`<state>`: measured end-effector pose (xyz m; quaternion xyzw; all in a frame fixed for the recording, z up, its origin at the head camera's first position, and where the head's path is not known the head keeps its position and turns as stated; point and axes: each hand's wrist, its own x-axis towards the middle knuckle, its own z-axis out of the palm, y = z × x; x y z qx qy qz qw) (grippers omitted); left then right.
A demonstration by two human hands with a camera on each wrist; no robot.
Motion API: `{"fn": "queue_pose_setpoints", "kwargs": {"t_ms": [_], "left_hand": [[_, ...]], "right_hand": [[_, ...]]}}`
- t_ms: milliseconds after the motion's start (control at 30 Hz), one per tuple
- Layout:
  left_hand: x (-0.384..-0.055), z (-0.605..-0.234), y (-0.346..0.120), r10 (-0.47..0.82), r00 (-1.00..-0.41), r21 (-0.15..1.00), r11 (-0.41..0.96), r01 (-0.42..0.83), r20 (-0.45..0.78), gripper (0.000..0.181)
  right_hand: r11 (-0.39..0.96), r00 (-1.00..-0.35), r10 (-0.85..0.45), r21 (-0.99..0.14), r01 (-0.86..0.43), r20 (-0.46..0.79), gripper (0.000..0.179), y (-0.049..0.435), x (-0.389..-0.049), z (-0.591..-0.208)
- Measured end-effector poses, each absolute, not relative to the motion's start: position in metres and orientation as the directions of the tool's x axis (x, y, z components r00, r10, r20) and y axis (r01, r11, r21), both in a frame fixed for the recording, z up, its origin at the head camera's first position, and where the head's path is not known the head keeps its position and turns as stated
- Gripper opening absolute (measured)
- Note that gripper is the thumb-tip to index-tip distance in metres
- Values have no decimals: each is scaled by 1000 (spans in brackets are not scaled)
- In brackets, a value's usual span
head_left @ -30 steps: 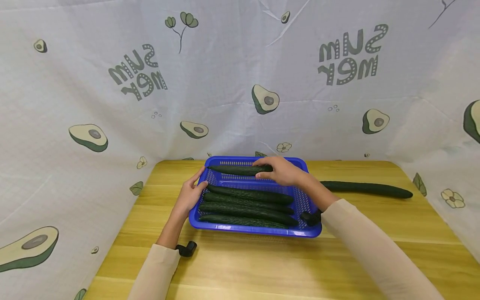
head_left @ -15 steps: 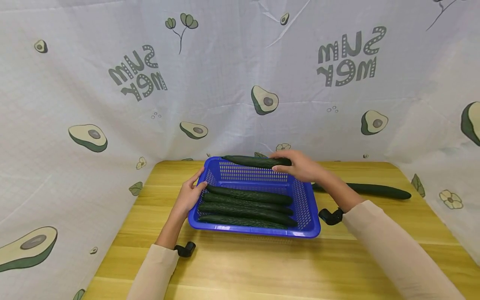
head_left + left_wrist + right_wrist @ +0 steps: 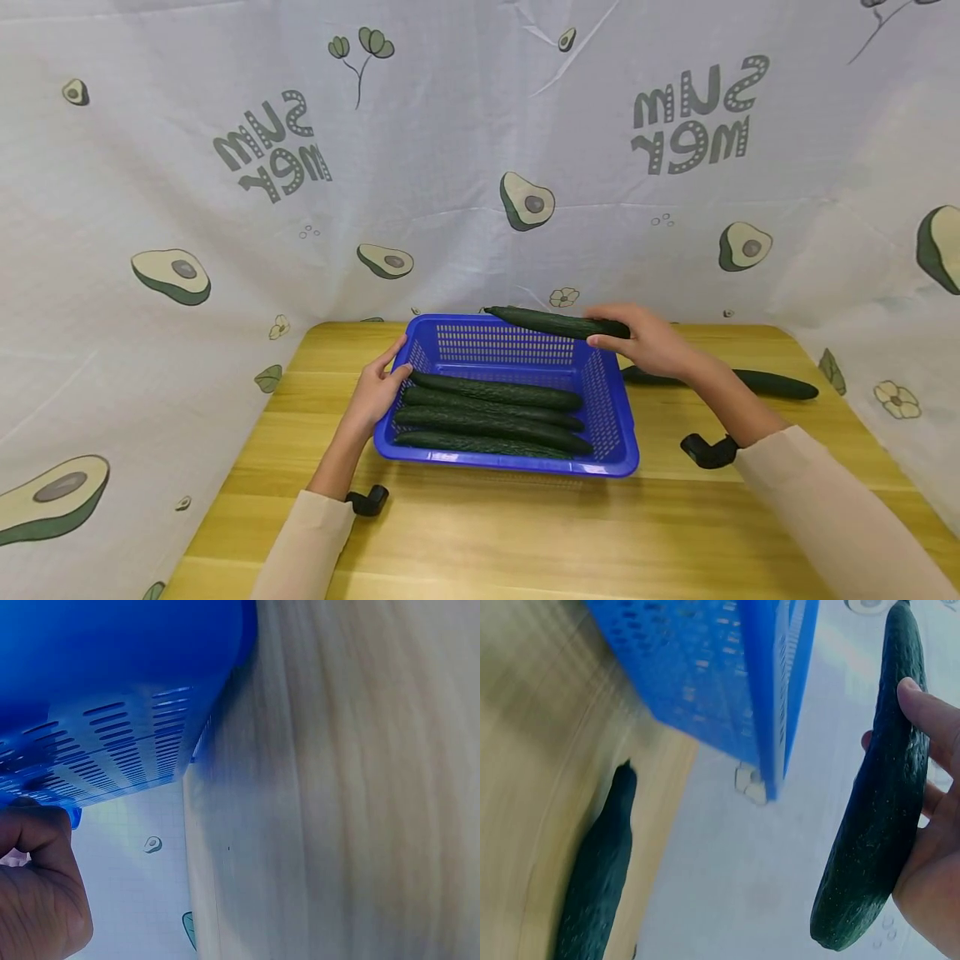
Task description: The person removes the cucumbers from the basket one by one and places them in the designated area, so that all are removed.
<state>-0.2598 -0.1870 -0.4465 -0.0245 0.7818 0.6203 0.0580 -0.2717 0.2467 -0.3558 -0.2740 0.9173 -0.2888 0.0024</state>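
My right hand (image 3: 651, 340) grips a dark green cucumber (image 3: 547, 322) near its right end, over the back right part of a blue perforated basket (image 3: 510, 468). In the right wrist view the held cucumber (image 3: 877, 787) shows whole, with the thumb across one side and fingertips behind it. My left hand (image 3: 377, 390) holds the basket's left rim, its thumb over the edge; in the left wrist view the curled hand (image 3: 41, 881) is at the basket wall (image 3: 112, 742). Several cucumbers (image 3: 491, 422) lie side by side in the front half of the basket.
Another cucumber (image 3: 776, 384) lies on the wooden table (image 3: 510, 542) right of the basket, partly hidden behind my right forearm. A white cloth (image 3: 450, 167) printed with avocados hangs behind the table and along both sides.
My right hand has lifted the cucumber from the back of the basket and carried it right, above the rim. The left hand stays on the basket's rim.
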Motion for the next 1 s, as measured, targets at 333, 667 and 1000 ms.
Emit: {"fn": "queue_pose_setpoints", "kwargs": {"t_ms": [333,667,1000], "left_hand": [[-261,-452,-187,32,-995,971,226,-81,-91,57],[-249,-432,-188,62,-989,970,213,-117,-133,60],[-241,-415,-182,75,-988,966,233,-113,-133,61]], "right_hand": [[731,-878,-456,-500,-464,149,50,283,-255,-354],[763,-890,-425,-465,-449,163,48,316,-244,-361],[797,-903,-384,-424,-430,195,47,358,-228,-374]]}}
